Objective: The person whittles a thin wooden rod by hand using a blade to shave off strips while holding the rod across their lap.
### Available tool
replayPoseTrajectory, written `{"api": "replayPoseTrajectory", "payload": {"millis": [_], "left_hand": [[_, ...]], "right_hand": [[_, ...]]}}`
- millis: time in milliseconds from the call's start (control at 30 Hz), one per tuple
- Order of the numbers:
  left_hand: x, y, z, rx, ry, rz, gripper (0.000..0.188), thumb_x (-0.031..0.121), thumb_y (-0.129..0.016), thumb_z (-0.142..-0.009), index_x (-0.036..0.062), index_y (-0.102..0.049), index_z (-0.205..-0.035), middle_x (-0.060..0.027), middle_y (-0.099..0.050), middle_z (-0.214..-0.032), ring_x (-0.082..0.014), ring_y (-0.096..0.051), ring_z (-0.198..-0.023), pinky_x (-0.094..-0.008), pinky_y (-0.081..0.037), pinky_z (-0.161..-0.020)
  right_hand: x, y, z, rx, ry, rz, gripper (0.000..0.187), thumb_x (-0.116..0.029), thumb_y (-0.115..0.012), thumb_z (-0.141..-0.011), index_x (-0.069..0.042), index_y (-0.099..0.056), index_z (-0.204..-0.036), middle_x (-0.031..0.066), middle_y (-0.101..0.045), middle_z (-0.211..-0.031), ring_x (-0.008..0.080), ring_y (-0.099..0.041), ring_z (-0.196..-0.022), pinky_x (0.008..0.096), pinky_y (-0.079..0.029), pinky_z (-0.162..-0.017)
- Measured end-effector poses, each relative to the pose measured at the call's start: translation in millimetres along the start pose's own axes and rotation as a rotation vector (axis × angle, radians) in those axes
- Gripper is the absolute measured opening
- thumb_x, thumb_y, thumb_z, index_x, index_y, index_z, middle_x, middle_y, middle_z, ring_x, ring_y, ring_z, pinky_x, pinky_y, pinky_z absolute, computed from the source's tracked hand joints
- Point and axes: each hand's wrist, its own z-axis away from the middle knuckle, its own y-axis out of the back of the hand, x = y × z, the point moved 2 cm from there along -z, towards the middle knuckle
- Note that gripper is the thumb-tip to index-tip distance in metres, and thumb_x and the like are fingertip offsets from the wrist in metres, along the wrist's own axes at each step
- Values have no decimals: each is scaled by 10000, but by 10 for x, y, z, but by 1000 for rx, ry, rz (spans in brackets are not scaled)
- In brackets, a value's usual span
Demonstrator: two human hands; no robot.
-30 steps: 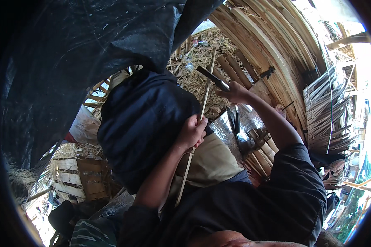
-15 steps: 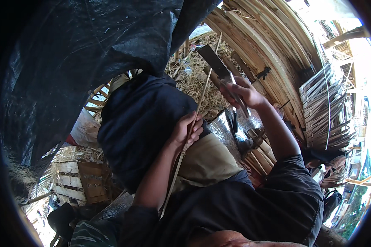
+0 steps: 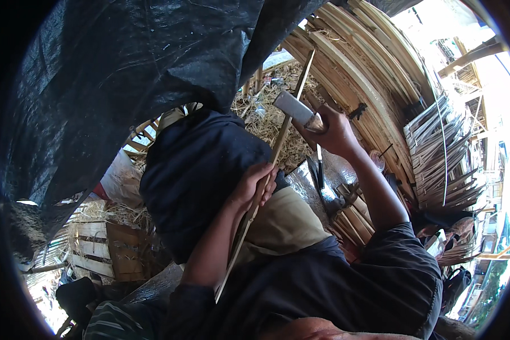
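Two hands are engaged. The left hand is clamped on a long pale strip, with the fingers wrapped round it and the thumb laid along it. Forward of this grip, the strip runs away from the body to a free end; behind the grip, it passes along the inside of the left forearm toward the dark shirt. The right hand is clamped on the handle of a broad, square-ended knife. The knife is forward of the left-hand grip and lies across the strip in view. Contact between blade and strip cannot be confirmed from this angle.

Change noted: half a second ago the blade face was dark and its square end stood farther up the strip. It has since turned, so that the face catches the light, and has moved nearer the left-hand grip. The strip's free end has swung slightly to the right. The left hand holds nearly the same position. In judgement, the left hand serves as the fixed clamp, while blade angle and position are set by the right.

Surroundings: a dark cloth lies over the lap, beside the left grip. Curled shavings lie beyond it. Long stacked slats stand beyond the right-hand grip.
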Motion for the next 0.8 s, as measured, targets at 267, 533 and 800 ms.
{"api": "replayPoseTrajectory", "payload": {"millis": [267,533,800], "left_hand": [[-28,57,-26,-38,-35,105,271,370,-461,-1033,119,-481,-931,26,-426,-622,-66,-396,-391,-216,-325,-324],[-65,65,-56,2,16,182,288,407,-406,-1053,133,-457,-981,39,-364,-608,-53,-312,-365,-204,-271,-322],[-78,58,-81,112,41,127,307,426,-389,-1058,130,-463,-1019,47,-339,-579,-44,-291,-368,-197,-266,-341]], "right_hand": [[-127,-47,168,50,83,156,595,-181,-819,-732,-67,-562,-1257,233,-605,-1284,373,-664,-1060,442,-558,-846],[-124,-162,231,-180,174,5,305,-267,-753,-838,-46,-630,-1007,153,-686,-831,313,-695,-767,404,-523,-678],[-41,-576,367,-354,83,265,602,-596,-520,-936,-30,-632,-765,199,-610,-613,401,-654,-655,491,-510,-615]]}}
